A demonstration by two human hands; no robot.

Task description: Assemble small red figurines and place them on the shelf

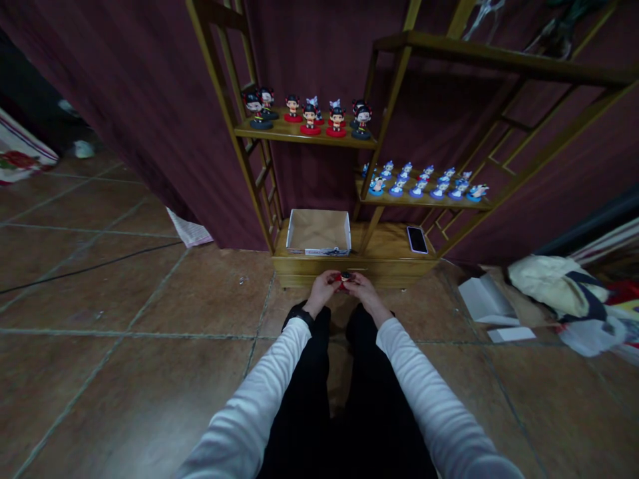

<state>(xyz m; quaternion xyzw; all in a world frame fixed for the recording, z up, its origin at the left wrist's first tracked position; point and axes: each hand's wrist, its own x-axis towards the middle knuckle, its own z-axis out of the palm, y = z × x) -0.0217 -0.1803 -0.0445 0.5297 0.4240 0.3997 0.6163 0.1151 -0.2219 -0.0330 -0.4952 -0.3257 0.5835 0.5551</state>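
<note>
Between my two hands, low in front of the wooden shelf unit, is a small figurine [345, 277] with dark hair and a red base. My left hand [324, 290] grips its left side with the fingers closed. From the other side my right hand [363, 289] pinches it too. Much of the figurine is covered by my fingers. Just beyond my hands an open cardboard box [319, 229] with white walls sits on the lowest shelf, and no figurine shows inside it.
Red- and black-based figurines [310, 120] stand on the upper left shelf, blue and purple ones [419, 186] on the right shelf. A phone [417, 240] lies on the bottom board. White boxes [488, 301] and a cloth bag [549, 285] rest on the tiled floor at right.
</note>
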